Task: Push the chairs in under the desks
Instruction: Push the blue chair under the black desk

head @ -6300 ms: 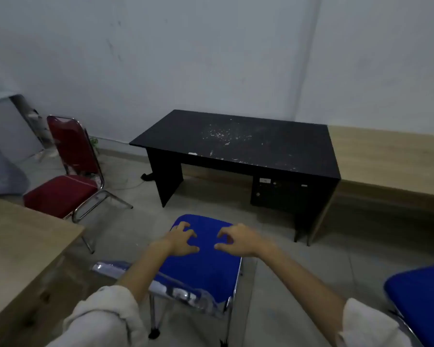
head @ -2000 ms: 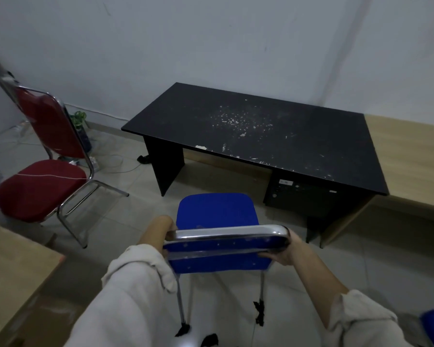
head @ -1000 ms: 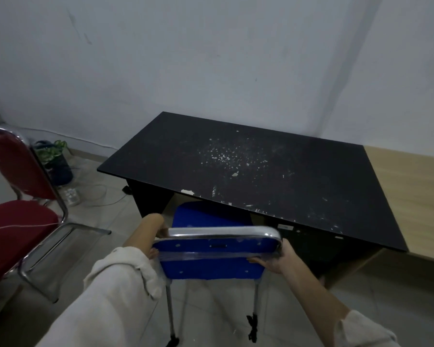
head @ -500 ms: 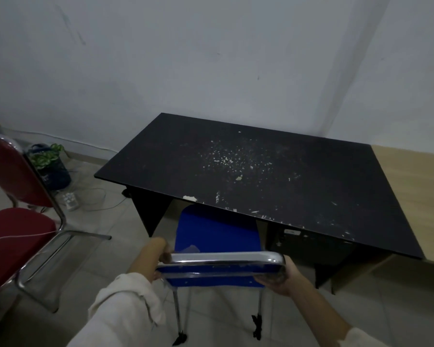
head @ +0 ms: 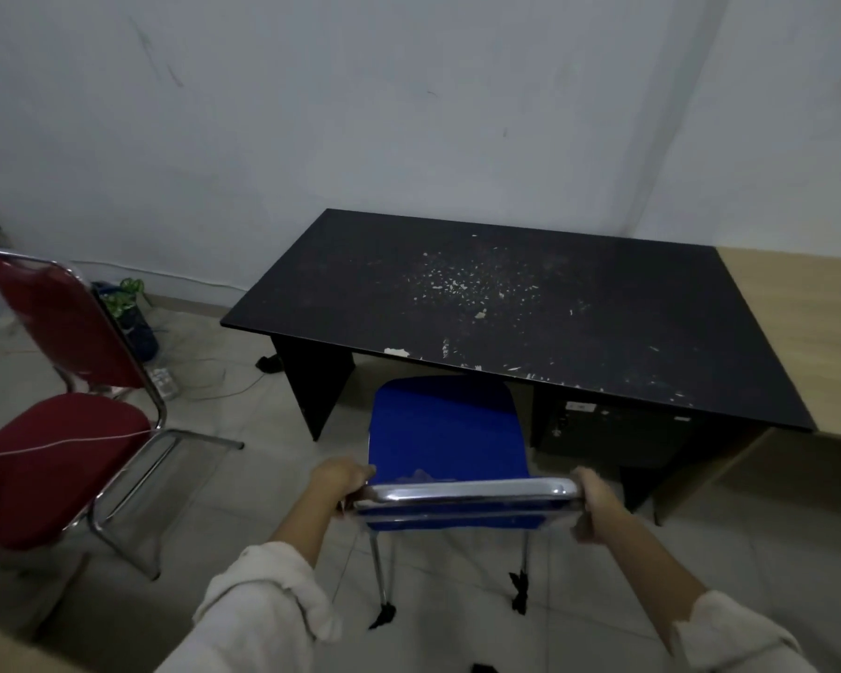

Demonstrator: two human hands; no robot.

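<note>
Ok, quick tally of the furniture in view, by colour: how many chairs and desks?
Blue chair: 1, its backrest held by the left hand and right hand
Red chair: 1
Black desk: 1
Wood desk: 1, only partly in frame
Total: 4

Blue chair (head: 445,427): solid blue seat and backrest, chrome frame. Black desk (head: 530,313): matte black top, flecked with pale chips and specks toward the centre and front edge. Second desk (head: 807,332): light wood grain. Red chair (head: 54,454): dark red upholstery, chrome frame. Sleeves (head: 258,619): off-white. Wall (head: 360,99): pale grey. Floor (head: 244,483): light grey tile.
</note>
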